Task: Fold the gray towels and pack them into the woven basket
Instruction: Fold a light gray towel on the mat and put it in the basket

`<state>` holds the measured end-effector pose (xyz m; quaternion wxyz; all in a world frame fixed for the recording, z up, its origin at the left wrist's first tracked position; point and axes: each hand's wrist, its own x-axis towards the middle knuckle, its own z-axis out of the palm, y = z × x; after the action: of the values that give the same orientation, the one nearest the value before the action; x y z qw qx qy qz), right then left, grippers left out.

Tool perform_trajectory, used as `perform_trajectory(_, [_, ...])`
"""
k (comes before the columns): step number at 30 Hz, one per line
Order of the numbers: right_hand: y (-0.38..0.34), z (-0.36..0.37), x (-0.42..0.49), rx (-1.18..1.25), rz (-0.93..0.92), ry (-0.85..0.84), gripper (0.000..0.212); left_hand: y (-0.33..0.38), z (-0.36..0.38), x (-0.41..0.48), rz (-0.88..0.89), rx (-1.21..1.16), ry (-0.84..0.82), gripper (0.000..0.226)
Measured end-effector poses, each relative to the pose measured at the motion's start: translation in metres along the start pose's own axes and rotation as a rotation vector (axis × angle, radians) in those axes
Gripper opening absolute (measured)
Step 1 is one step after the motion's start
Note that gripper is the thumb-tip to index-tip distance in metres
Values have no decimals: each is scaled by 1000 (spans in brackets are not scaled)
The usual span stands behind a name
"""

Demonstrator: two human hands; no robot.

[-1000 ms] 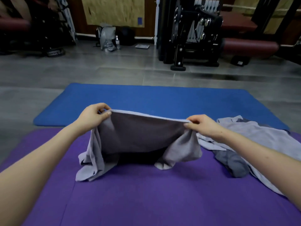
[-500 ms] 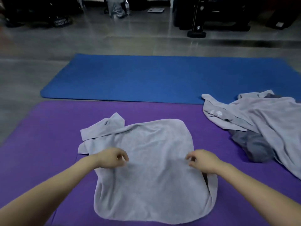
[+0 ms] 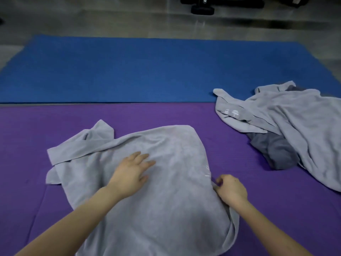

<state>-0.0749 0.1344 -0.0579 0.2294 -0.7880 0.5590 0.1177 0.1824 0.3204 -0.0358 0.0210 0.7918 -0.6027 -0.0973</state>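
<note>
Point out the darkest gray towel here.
The charcoal towel bunched at the right, poking out from under the pale gray heap. The spread towel that the left hand presses and the right hand pinches is pale too.

The towel, held up before, now lies flat mid-frame; the left hand spreads open on it, and the right hand pinches its right edge.

Purple mat near, blue mat beyond (gray floor).
</note>
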Motion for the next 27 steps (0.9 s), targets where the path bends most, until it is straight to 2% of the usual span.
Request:
perform_trajectory(2, [17, -14, -4, 114, 111, 109, 17, 16, 13, 5, 28, 26, -143, 54])
perform_trajectory(5, [49, -53, -3, 206, 313, 392, 23, 20, 24, 1, -35, 91, -326, 58])
perform_trajectory(7, [66, -68, -1, 106, 411, 429, 26, 17, 24, -4, -45, 95, -374, 58])
perform_trajectory(8, [69, -68, -1, -58, 402, 371, 27, 16, 26, -6, -38, 87, -382, 58])
perform_trajectory(10, [57, -59, -3, -348, 249, 324, 28, 17, 26, -8, -28, 108, -423, 60])
perform_trajectory(11, [48, -51, -1, -427, 112, 380, 27, 20, 26, -9, -22, 123, -438, 62])
perform_trajectory(14, [4, -30, 11, -366, -283, 473, 41, 32, 25, -14, 1, 119, -453, 65])
perform_trajectory(17, [-44, -18, 19, -432, -506, 283, 71, 40, 23, -19, 50, 104, -478, 66])
perform_trajectory(18, [-54, -15, 22, -480, -557, 194, 75, 44, 22, -21, 68, 95, -485, 66])
perform_trajectory(20, [-63, -8, 27, -599, -656, 67, 65, 51, 22, -25, 107, 91, -510, 63])
perform_trajectory(21, [-62, -3, 25, -636, -701, 78, 54, 53, 21, -27, 124, 82, -514, 62])
perform_trajectory(23, [-50, 4, 22, -643, -747, 230, 18, 51, 22, -31, 135, 17, -478, 58])
perform_trajectory(24, [-40, 6, 23, -659, -740, 293, 14, 49, 19, -33, 160, -21, -432, 56])
perform_trajectory(25, [-25, 8, 27, -697, -745, 347, 21, 44, 16, -33, 189, -42, -365, 56])
perform_trajectory(27, [5, -5, 30, -714, -572, 392, 15, 28, 13, -31, 167, -53, -194, 52])
